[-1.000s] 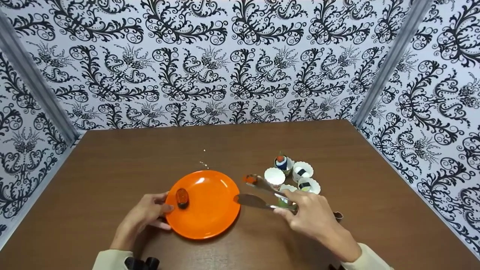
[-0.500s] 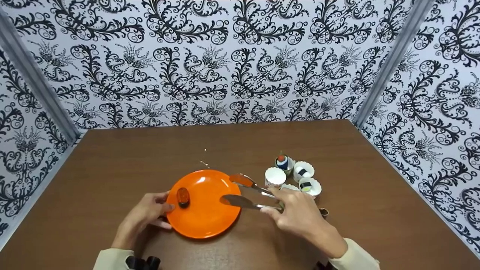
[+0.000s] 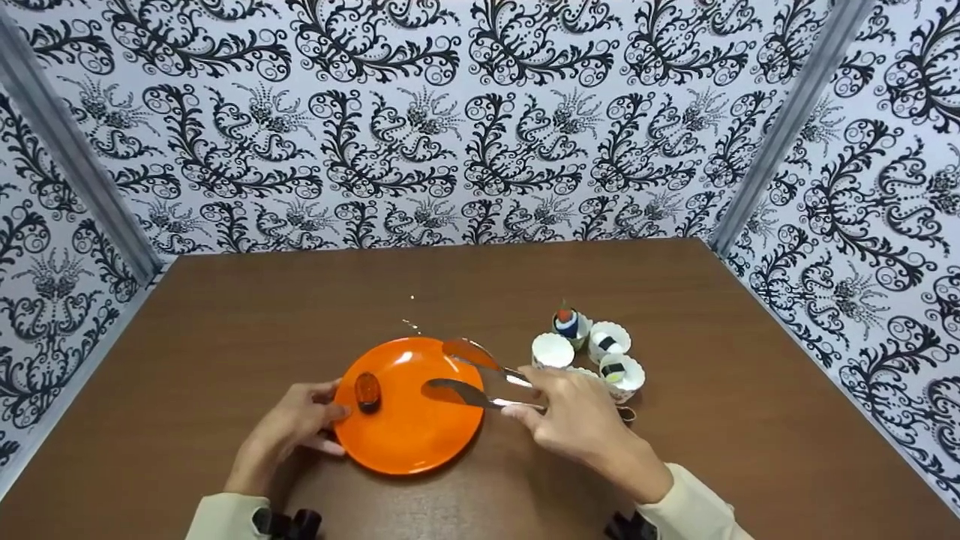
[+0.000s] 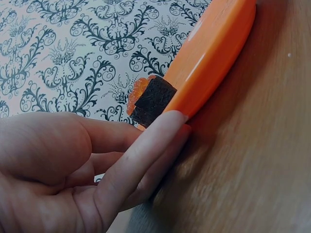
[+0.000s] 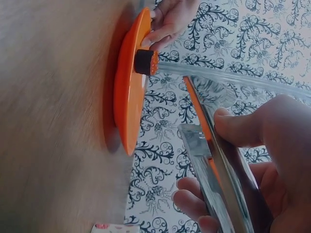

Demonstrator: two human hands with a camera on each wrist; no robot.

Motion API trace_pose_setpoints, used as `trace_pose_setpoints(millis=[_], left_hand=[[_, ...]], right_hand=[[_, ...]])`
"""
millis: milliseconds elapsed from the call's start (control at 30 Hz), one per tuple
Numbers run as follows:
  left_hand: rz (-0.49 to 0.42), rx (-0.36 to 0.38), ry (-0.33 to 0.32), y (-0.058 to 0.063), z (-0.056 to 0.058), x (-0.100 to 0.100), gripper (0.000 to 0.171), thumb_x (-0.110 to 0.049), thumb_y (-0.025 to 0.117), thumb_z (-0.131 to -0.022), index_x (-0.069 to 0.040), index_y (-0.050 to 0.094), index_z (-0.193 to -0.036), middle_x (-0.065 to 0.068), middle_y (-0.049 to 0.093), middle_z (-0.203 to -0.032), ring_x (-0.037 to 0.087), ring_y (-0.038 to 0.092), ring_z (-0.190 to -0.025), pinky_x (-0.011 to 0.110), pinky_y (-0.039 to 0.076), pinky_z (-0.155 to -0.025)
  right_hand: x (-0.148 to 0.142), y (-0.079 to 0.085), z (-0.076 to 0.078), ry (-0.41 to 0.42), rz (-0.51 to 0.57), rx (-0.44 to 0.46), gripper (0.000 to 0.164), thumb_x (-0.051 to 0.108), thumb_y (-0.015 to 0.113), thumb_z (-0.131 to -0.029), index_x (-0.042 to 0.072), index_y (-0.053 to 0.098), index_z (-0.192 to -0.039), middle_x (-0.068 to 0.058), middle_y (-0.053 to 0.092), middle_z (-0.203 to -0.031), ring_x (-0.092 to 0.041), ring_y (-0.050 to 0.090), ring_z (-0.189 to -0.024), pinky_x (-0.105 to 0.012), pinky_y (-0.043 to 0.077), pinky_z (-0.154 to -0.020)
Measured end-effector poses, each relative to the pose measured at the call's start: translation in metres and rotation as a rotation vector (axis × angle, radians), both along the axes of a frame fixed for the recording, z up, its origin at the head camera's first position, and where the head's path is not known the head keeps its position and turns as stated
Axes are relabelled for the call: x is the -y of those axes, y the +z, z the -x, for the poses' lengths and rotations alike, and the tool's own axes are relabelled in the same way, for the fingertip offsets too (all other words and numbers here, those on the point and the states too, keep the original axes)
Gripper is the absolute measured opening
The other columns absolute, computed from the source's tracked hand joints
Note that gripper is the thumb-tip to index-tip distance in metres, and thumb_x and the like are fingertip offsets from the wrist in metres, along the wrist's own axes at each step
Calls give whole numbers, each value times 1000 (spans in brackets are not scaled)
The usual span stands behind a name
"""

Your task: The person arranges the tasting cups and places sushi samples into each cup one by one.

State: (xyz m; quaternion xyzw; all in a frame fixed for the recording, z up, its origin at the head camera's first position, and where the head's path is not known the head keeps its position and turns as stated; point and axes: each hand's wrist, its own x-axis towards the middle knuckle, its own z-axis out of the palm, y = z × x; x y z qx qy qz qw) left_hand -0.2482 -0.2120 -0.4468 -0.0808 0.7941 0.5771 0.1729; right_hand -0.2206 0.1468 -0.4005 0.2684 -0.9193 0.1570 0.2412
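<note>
My left hand [image 3: 294, 421] pinches the left rim of a round orange plate [image 3: 409, 448], which rests on the table. Near that rim sits a gunkan sushi [image 3: 367, 392]; in the left wrist view its black seaweed wrap and orange roe [image 4: 138, 91] show clearly. Metal tongs [image 3: 463, 391] are in the grip of my right hand [image 3: 574, 411], thumb on one arm and fingers on the other. The tong tips stand apart over the right part of the plate. Between them, in the right wrist view, the tongs [image 5: 223, 165] hold nothing.
To the right, white paper cups [image 3: 553, 350] stand in a cluster, some with sushi pieces [image 3: 613, 370] in them. A dark-rimmed object [image 3: 626, 413] is partly hidden behind my right hand. Small white bits [image 3: 412, 325] lie beyond the plate. Patterned walls [image 3: 420, 150] enclose the table.
My right hand has moved left with the tongs, bringing the tips from the plate's right edge to over the plate. The left hand, plate and sushi stay in place.
</note>
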Motion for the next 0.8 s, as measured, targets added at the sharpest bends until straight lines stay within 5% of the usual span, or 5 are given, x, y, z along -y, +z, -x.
trace_pose_setpoints(millis=[367,800], left_hand=[[-10,-4,0,0,0,0,60,-3,58,-97,3,36,-153,36,46,-144,22,71,-84,39,65,-64],[-27,2,11,2,-2,0,59,-2,58,-97,4,36,-152,30,62,-125,22,70,-78,38,65,-63]], right_hand=[[25,0,-1,16,21,54,38,45,76,-83,14,73,-104,1,63,-69,-15,57,-62,-26,42,-50],[48,2,2,-8,-58,143,46,47,75,-84,9,73,-108,0,64,-71,-19,61,-63,-32,45,-50]])
